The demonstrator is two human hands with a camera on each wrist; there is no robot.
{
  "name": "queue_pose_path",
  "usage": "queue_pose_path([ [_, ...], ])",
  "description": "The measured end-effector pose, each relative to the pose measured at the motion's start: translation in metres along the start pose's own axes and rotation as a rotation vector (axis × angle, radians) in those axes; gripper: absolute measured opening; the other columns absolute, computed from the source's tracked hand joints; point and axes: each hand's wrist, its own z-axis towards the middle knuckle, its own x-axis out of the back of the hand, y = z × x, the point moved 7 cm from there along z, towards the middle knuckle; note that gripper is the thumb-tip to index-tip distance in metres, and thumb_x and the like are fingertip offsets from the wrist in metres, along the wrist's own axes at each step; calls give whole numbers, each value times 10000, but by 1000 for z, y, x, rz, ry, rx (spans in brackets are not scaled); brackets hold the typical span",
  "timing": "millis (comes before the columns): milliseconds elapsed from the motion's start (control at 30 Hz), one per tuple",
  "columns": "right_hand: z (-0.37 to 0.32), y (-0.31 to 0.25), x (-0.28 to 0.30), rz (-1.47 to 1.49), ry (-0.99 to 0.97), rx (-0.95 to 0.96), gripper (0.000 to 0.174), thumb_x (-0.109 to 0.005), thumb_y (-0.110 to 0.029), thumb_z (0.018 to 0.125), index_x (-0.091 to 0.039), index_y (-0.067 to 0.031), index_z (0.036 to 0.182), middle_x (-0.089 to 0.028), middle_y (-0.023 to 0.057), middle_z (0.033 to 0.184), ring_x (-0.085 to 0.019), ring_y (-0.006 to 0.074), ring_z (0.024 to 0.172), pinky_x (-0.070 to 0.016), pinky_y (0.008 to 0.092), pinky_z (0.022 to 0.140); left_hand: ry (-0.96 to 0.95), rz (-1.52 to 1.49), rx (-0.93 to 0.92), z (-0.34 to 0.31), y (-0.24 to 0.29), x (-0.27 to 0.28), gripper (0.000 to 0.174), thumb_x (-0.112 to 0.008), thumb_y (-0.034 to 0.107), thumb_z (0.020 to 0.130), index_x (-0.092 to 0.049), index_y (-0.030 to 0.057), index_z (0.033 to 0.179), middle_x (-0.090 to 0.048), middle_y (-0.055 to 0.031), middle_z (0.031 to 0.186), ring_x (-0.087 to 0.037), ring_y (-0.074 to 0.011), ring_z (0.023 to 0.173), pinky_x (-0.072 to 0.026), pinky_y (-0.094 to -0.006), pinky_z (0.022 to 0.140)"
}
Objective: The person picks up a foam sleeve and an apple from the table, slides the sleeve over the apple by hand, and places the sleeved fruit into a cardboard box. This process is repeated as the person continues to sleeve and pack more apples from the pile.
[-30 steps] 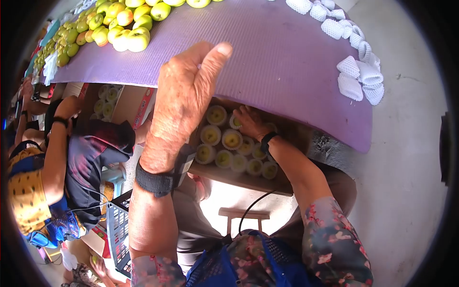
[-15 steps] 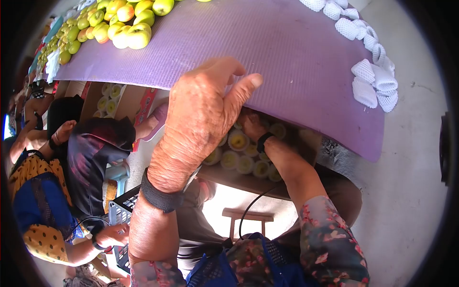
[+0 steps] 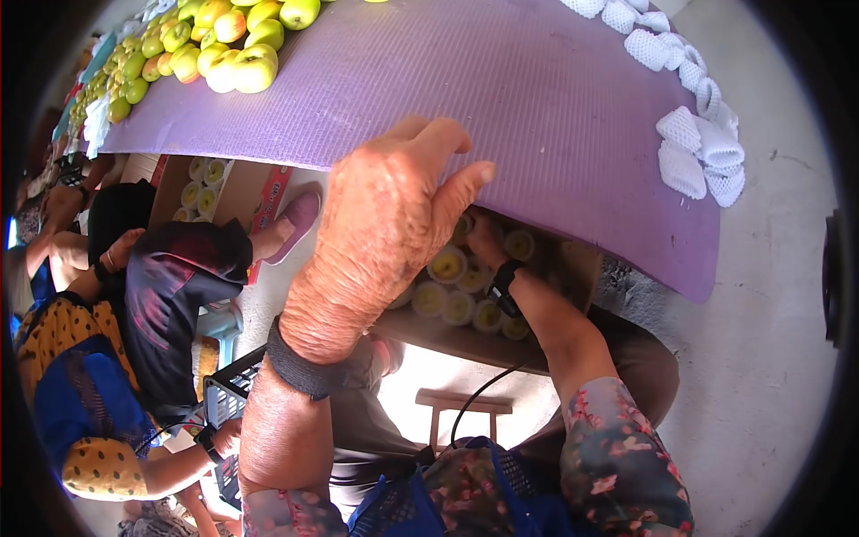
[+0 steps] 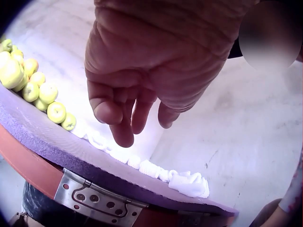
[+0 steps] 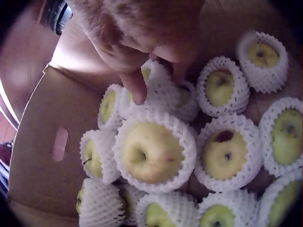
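Note:
My left hand (image 3: 389,201) hovers over the front edge of the purple ribbed mat, fingers loosely bent and nothing in them. In the left wrist view its palm and relaxed fingers show above the table edge. Below the mat, my right hand (image 3: 485,240) reaches into a cardboard box (image 5: 35,161) of apples in white foam nets. In the right wrist view, its thumb and fingers pinch a netted apple (image 5: 158,92) near the box wall; part of that apple is hidden by the hand. A larger yellow netted apple (image 5: 151,153) sits close in front of it.
Bare yellow-green apples (image 3: 255,67) are heaped on the table mat (image 3: 501,98) at the far left. White foam nets (image 3: 716,143) line its right side. Another box (image 3: 237,192) of netted apples, a black crate (image 3: 228,389) and other seated people are at the left.
My left hand has come down and right from its raised position, still holding nothing. My right hand has stayed in the box, shifting slightly right among the netted apples.

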Motion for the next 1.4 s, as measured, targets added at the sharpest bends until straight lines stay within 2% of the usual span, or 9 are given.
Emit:
queue_pose_path([
  [133,0,23,-1,-190,-5,-183,633,-774,-122,680,-560,-100,1275,-631,122,1150,-617,246,1036,-485,375,901,1,-2,-1,0,1,-2,207,-694,170,852,-628,19,977,-643,-107,857,-573,-179,570,-475,-306,555],
  [233,2,31,-4,-4,-69,-365,605,-751,-129,710,-563,-121,1285,-635,112,1136,-624,236,1003,-524,365,812,-13,2,-1,0,0,-3,204,-696,165,848,-630,22,978,-642,-105,856,-579,-176,573,-477,-304,556],
  [333,-6,31,-6,224,-103,-598,584,-741,-164,732,-557,-86,1281,-627,123,1148,-631,238,988,-538,347,729,-24,6,-2,-1,-1,-4,198,-697,159,846,-630,27,978,-641,-103,853,-583,-176,579,-477,-303,556],
  [433,-12,35,-10,366,-107,-714,587,-741,-165,732,-554,-83,1282,-626,124,1149,-630,239,989,-537,346,731,-40,25,3,-1,-2,-5,192,-696,154,846,-629,30,977,-640,-102,849,-586,-178,583,-478,-304,559],
  [900,-12,61,-19,449,-61,-712,599,-741,-172,734,-541,-70,1289,-622,127,1155,-628,240,992,-533,343,743,-46,56,-37,0,3,-8,169,-694,127,841,-627,24,958,-628,-111,811,-600,-198,611,-490,-312,577],
  [1200,-6,68,-31,460,-28,-691,608,-741,-176,735,-533,-62,1294,-619,130,1159,-627,241,994,-530,341,750,-60,40,-37,0,2,-10,146,-682,112,837,-622,17,929,-632,-130,810,-647,-271,730,-509,-343,638],
  [1400,-9,72,-35,462,-20,-692,613,-741,-179,736,-527,-57,1297,-617,131,1161,-626,241,996,-528,339,755,-68,54,-60,-1,1,-12,149,-686,107,828,-622,20,930,-628,-128,805,-651,-278,743,-516,-348,649],
])
